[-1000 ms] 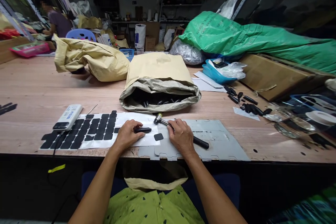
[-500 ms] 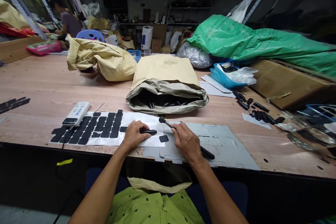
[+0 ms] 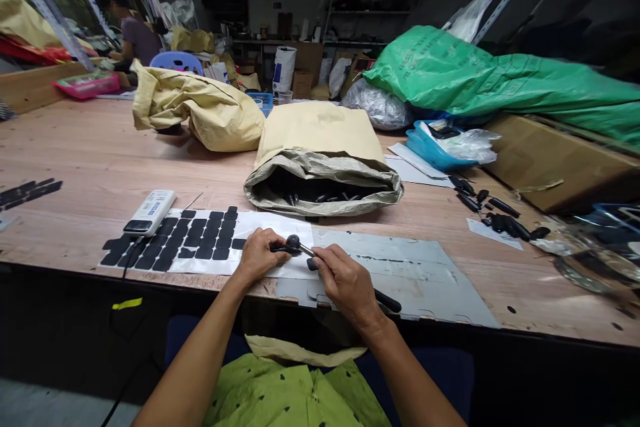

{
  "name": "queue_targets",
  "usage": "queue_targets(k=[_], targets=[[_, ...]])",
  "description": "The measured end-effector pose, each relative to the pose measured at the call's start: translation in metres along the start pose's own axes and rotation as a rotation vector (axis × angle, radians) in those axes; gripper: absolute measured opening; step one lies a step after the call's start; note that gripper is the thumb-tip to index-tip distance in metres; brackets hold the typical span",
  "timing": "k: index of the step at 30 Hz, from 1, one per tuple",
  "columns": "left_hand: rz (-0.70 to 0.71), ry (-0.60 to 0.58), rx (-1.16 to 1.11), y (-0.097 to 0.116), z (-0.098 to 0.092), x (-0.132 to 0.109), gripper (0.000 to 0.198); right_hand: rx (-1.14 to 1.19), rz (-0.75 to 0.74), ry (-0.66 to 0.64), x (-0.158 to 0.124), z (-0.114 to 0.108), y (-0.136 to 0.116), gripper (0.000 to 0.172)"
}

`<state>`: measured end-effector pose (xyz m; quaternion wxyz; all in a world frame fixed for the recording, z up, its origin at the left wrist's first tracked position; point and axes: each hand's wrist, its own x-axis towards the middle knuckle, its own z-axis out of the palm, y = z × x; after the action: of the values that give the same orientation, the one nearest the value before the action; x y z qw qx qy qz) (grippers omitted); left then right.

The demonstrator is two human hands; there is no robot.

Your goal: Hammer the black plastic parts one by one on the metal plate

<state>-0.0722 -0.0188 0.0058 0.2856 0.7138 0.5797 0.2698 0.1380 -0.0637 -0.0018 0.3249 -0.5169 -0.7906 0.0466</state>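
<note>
My left hand (image 3: 260,253) is closed on a small black part (image 3: 284,249) above the white sheet (image 3: 260,221). In my right hand (image 3: 347,280) is a metal-shafted tool with a dark round head (image 3: 293,241) and a black handle (image 3: 387,300). The tool's head is at the black part, over or against it. Several rounded black pads (image 3: 205,240) lie in rows on the sheet, left of my left hand. A grey board (image 3: 425,273) lies under my right hand.
An open yellow sack (image 3: 320,133) with dark parts inside stands beyond my hands. A white device (image 3: 150,212) sits at the left. Loose black parts (image 3: 503,220), a blue basket (image 3: 430,150) and a cardboard box (image 3: 555,160) are at the right. A person (image 3: 137,37) sits far left.
My right hand has moved left, bringing the tool's round head from beside the black part onto or over it. My left hand stays around the part. The view has shifted slightly.
</note>
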Motion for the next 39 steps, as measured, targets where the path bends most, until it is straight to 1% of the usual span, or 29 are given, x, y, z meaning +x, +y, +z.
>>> queue_targets(k=[3, 7, 9, 13, 17, 19, 22, 25, 29, 31, 34, 36, 39], targets=[[0.006, 0.012, -0.005, 0.001, 0.000, 0.000, 0.013, 0.050, 0.020, 0.043, -0.001, -0.004, 0.003, 0.028], [-0.001, 0.015, -0.015, 0.002, 0.000, -0.001, 0.012, 0.014, 0.010, 0.012, -0.005, -0.006, 0.006, 0.027], [-0.007, 0.011, -0.019, 0.002, 0.000, -0.001, 0.012, 0.001, 0.023, 0.021, -0.005, -0.007, 0.008, 0.027], [0.005, 0.015, -0.012, 0.002, -0.001, -0.002, 0.011, -0.030, 0.086, 0.117, 0.006, -0.009, 0.019, 0.027], [0.016, 0.013, 0.029, 0.004, -0.002, -0.004, 0.011, -0.190, 0.100, 0.168, 0.022, -0.006, 0.037, 0.026], [0.026, 0.013, 0.050, 0.005, -0.002, -0.004, 0.013, -0.267, 0.102, 0.171, 0.027, -0.001, 0.046, 0.025], [0.049, 0.011, 0.073, 0.004, -0.001, -0.005, 0.013, -0.309, 0.104, 0.148, 0.028, 0.008, 0.054, 0.023], [0.078, 0.006, 0.084, 0.000, 0.000, -0.004, 0.012, -0.307, 0.118, 0.115, 0.026, 0.014, 0.056, 0.022], [0.126, -0.007, 0.093, -0.002, -0.002, -0.003, 0.014, -0.301, 0.150, 0.097, 0.025, 0.014, 0.056, 0.021], [0.148, -0.041, 0.065, 0.002, -0.004, -0.008, 0.016, -0.291, 0.160, 0.096, 0.025, 0.014, 0.055, 0.021], [0.219, -0.125, 0.001, 0.011, -0.005, -0.026, 0.015, -0.275, 0.165, 0.099, 0.026, 0.014, 0.056, 0.020], [0.293, -0.187, -0.002, 0.017, -0.001, -0.043, 0.012, -0.272, 0.164, 0.101, 0.026, 0.015, 0.056, 0.020], [0.402, -0.243, 0.102, 0.021, 0.013, -0.068, 0.014, -0.276, 0.164, 0.102, 0.026, 0.015, 0.057, 0.021]])
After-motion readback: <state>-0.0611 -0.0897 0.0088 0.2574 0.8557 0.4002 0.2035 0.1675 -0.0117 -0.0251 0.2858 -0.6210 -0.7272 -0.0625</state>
